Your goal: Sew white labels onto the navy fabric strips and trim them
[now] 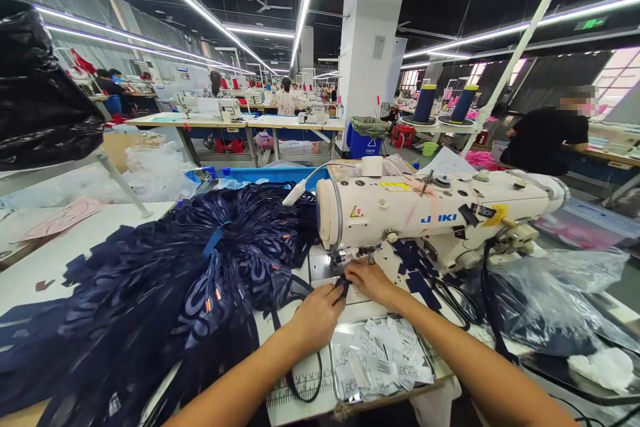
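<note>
Both hands are at the front of a white sewing machine (370, 213), close to its metal needle plate (320, 265). My left hand (319, 313) has its fingers closed on a narrow dark navy fabric strip (346, 285). On the same strip, nearer the needle, my right hand (369, 280) pinches with bent fingers; its fingertips partly hide the cloth. To the left lies a big bundle of navy straps (165, 280), gathered with a blue tie (217, 238). A dark loop of strap (306, 390) hangs below my left wrist. Printed white labels (383, 357) fill a shallow tray in front of me.
Navy fabric squares (417, 273) lie right of the needle area. A clear plastic bag (545, 300) with dark contents sits farther right. A black plastic bag (45, 93) hangs at upper left. Thread cones (425, 103) stand behind the machine. A person in black (545, 127) sits at right.
</note>
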The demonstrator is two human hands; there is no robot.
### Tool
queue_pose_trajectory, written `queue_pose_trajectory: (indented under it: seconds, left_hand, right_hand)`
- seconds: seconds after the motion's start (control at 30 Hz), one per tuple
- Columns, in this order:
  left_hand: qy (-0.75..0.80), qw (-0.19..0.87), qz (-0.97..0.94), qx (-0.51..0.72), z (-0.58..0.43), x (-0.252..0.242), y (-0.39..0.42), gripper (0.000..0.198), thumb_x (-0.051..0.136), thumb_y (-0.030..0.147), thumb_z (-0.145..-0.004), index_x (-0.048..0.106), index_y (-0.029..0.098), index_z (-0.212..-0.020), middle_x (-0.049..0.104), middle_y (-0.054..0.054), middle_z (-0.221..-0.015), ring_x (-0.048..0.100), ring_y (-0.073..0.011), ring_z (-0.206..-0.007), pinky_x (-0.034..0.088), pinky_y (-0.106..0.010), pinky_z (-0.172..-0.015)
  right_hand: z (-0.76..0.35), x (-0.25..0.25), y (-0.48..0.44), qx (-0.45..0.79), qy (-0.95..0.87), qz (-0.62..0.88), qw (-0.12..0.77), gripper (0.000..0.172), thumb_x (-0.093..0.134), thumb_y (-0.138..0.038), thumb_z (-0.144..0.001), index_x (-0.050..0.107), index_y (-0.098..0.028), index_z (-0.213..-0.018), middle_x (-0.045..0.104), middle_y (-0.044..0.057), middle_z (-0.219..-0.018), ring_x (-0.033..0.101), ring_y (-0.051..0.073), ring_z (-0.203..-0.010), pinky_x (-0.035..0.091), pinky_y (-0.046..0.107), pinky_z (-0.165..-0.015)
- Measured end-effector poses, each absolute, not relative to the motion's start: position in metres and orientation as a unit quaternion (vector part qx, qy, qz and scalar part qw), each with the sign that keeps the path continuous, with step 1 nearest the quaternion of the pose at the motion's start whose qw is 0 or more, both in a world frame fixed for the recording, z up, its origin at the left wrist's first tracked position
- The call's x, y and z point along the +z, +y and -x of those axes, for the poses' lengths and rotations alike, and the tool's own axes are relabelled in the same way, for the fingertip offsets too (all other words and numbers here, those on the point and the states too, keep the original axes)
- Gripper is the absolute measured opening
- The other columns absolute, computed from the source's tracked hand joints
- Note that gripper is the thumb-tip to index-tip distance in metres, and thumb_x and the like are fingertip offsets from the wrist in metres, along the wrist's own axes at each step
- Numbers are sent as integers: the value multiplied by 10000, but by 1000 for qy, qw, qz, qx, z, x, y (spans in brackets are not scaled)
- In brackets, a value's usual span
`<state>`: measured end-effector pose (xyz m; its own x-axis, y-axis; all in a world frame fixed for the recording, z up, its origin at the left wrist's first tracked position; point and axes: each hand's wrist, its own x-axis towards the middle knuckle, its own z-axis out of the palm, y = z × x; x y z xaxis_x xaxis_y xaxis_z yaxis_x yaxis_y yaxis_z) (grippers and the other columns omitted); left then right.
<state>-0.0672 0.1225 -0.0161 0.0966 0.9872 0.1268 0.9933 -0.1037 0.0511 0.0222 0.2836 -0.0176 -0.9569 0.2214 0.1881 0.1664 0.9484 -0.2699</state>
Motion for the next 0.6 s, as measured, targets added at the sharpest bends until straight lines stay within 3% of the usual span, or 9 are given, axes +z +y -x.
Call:
queue_pose_trajectory:
  seconds: [0.6]
  left_hand:
    - [-678, 37, 731, -66, 71, -25, 131, 237, 443, 48, -763, 561, 128, -952, 542, -108, -1163, 477, -240, -1060, 418, -374, -900]
  right_hand:
    - [-17, -36, 291, 220, -963, 72, 141, 143, 486, -66, -780, 537, -179, -709, 565, -13, -684, 512, 135, -654, 405, 247, -648]
